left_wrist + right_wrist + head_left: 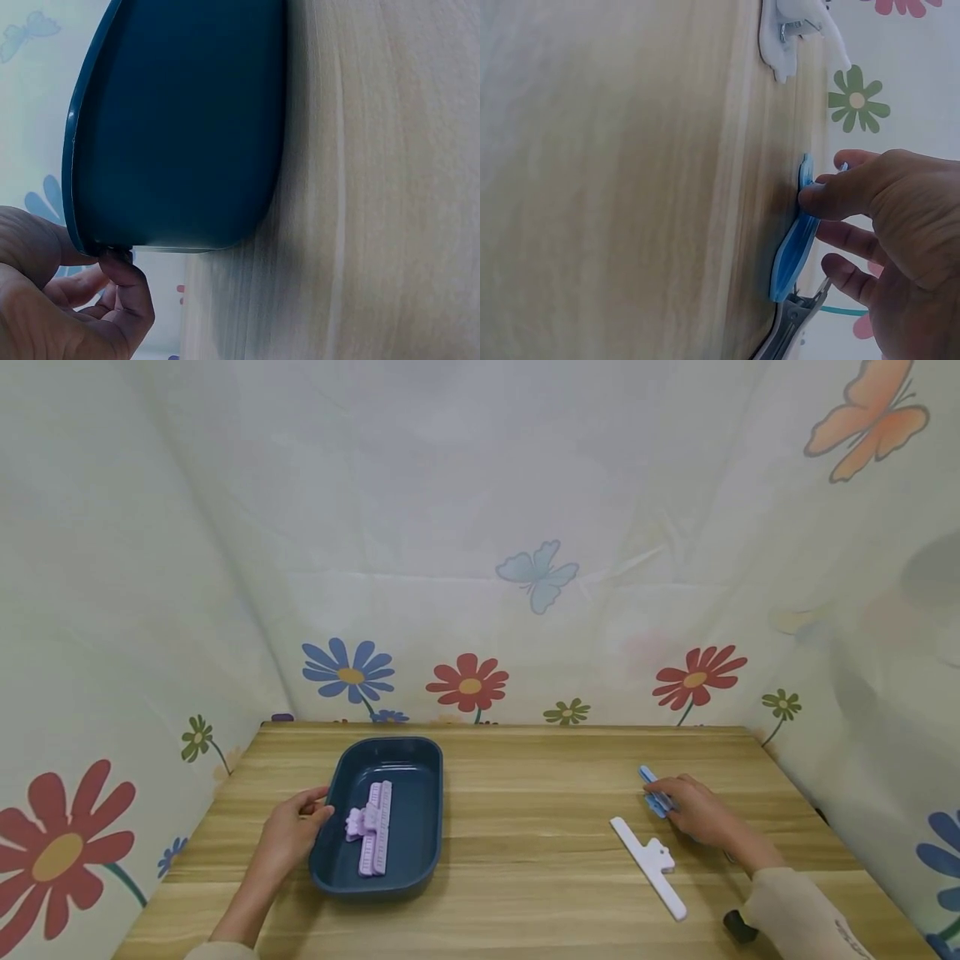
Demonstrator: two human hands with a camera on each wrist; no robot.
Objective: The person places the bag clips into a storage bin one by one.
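Note:
A dark blue rectangular basin (431, 860) stands on the left of the table. My left hand (288, 831) pinches its left rim between thumb and curled fingers, as the left wrist view shows from close by. Inside the basin lies lilac clip-ware (381, 839) with long ridged bars; whether it is one clip or two, I cannot tell. At the right, my right hand (705, 814) pinches a light blue clip (799, 244) low over the wood, its thumb on the near side. A white long-bar clip (647, 867) lies nearer the front, left of that hand.
A grey metal-and-plastic clip-like thing (784, 330) lies beside the blue clip, partly cut off in the right wrist view. The wood-grain table (525, 827) backs onto a flowered curtain (420, 527). A black object (740, 927) sits at the right sleeve.

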